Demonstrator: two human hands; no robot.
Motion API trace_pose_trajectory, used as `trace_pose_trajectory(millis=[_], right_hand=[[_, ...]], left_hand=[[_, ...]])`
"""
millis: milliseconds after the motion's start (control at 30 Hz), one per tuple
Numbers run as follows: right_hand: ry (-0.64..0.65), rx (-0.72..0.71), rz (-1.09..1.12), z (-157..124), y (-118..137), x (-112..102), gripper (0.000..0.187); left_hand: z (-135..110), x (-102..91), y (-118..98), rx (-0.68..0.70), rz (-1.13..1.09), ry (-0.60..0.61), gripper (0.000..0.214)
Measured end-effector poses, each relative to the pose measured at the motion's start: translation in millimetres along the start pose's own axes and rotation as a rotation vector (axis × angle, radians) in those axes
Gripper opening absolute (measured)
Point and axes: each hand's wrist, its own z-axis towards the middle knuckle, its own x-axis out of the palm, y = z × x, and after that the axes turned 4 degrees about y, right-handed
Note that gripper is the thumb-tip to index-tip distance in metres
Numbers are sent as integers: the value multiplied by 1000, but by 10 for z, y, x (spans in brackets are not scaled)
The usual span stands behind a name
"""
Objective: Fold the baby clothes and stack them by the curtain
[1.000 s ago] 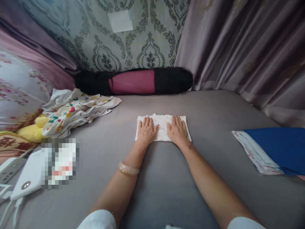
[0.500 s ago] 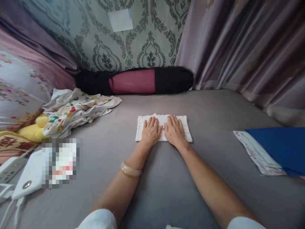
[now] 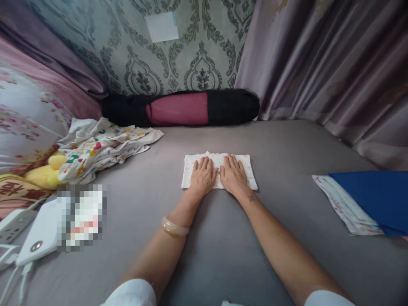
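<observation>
A folded white cloth [image 3: 217, 160] with a faint print lies flat on the grey sheet [image 3: 229, 238], its long side running left to right. My left hand [image 3: 203, 175] rests palm down on its left half, fingers stretched out and pointing away from me. On the right half lies my right hand [image 3: 233, 173], also flat with extended fingers. The two thumbs point toward each other with a small gap between them. Both palms hide part of the cloth. A pale bangle [image 3: 174, 226] sits on my left forearm.
Crumpled printed clothes [image 3: 105, 146] lie at the left, beside a yellow plush toy [image 3: 46, 175]. Nearer are a white power bank [image 3: 44, 229] with cables and a power strip [image 3: 15, 223]. Folded fabrics with a blue piece [image 3: 376, 199] lie right. A black and pink bag [image 3: 178, 109] lines the wall.
</observation>
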Motion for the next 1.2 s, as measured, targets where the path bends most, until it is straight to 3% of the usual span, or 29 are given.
trace_pose_trajectory(millis=[200, 367, 600, 833, 1000, 1200], right_hand=[[51, -136, -4, -19, 78, -43, 54], [69, -143, 24, -19, 94, -1, 52], [70, -139, 28, -7, 90, 11, 52], [93, -151, 44, 9, 164, -68, 52], [47, -197, 88, 22, 269, -62, 53], [79, -190, 94, 4, 274, 42, 57]], left_hand=[[17, -57, -49, 127, -64, -63, 48], [8, -12, -29, 67, -63, 31, 45], [22, -10, -24, 67, -81, 33, 43], [80, 26, 117, 87, -176, -117, 35], [96, 5, 356, -41, -208, -218, 26], [73, 7, 512, -234, -209, -282, 23]])
